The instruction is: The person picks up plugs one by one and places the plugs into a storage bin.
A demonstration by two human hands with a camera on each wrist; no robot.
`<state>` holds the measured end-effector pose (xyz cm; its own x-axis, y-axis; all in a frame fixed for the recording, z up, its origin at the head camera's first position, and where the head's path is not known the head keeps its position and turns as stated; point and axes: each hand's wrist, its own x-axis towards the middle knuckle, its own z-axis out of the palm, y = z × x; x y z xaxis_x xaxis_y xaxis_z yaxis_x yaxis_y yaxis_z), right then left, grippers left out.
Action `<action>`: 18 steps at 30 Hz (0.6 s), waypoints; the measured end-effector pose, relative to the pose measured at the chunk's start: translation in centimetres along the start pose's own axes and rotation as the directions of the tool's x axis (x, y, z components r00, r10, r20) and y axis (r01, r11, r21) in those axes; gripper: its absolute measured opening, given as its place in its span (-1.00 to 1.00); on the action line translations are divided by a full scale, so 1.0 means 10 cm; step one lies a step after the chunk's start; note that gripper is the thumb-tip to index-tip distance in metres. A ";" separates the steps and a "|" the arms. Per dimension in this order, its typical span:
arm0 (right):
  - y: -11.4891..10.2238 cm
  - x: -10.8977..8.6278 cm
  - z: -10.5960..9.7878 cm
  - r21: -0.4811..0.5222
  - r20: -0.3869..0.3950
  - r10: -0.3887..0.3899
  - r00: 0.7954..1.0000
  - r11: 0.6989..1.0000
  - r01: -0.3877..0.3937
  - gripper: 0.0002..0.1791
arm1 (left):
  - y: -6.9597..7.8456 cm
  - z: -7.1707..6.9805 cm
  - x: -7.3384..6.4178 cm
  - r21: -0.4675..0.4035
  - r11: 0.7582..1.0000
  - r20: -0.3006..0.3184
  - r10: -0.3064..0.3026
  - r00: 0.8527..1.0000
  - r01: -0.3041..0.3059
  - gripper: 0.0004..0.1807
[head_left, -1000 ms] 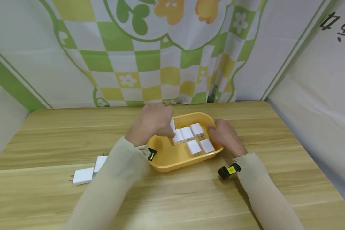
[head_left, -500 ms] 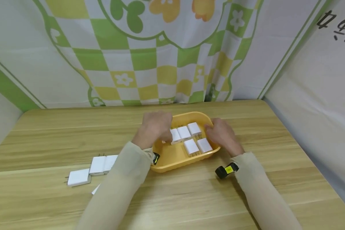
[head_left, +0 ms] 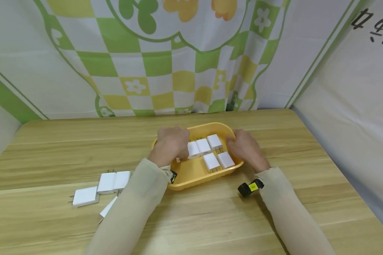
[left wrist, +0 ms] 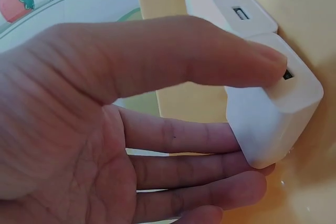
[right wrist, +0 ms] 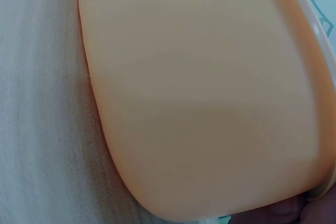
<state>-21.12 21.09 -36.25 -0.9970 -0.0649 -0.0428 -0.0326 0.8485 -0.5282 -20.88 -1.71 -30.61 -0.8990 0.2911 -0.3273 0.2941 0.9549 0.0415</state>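
A yellow plastic basket (head_left: 189, 173) stands on the table, with several white charger plugs inside. My left hand (head_left: 172, 143) reaches into its left part. In the left wrist view, thumb and fingers pinch a white charger plug (left wrist: 262, 124) low in the basket, at the end of a row beside another charger (left wrist: 244, 14). The head view mostly hides that held plug behind the hand. My right hand (head_left: 245, 147) grips the basket's right rim; the right wrist view shows the outer wall (right wrist: 199, 77) and only a bit of the fingers (right wrist: 278, 211).
Left of the basket, several more white charger plugs (head_left: 85, 196) lie loosely grouped on the wooden table (head_left: 204, 219), one partly behind the left sleeve. A checked curtain (head_left: 159, 63) hangs along the back edge. White cloth (head_left: 348, 92) covers the right side.
The left hand has lowered a little into the basket with the charger. Its forearm has shifted, uncovering more loose chargers on the left. The right hand keeps its hold on the rim.
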 end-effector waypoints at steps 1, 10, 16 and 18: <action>0.00 0.00 0.00 -0.001 0.000 0.000 1.000 1.000 0.000 -0.68 | 0.00 0.01 0.00 0.000 1.000 0.004 0.000 1.000 0.000 -0.80; -0.01 0.00 0.00 0.002 -0.004 -0.002 1.000 1.000 0.002 -0.68 | 0.01 0.05 0.03 -0.030 1.000 0.009 0.011 1.000 -0.011 -0.83; -0.01 0.01 0.00 0.008 0.007 0.003 1.000 1.000 -0.003 -0.68 | 0.03 0.05 0.03 -0.045 0.999 0.012 0.014 1.000 -0.013 -0.84; 0.00 0.00 0.00 0.008 0.008 0.005 1.000 1.000 -0.005 -0.68 | 0.03 0.06 0.04 -0.048 0.999 0.011 0.014 1.000 -0.013 -0.84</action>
<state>-21.16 21.04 -36.24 -0.9965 -0.0651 -0.0518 -0.0274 0.8446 -0.5346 -20.97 -1.30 -31.26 -0.8914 0.3034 -0.3367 0.2900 0.9527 0.0908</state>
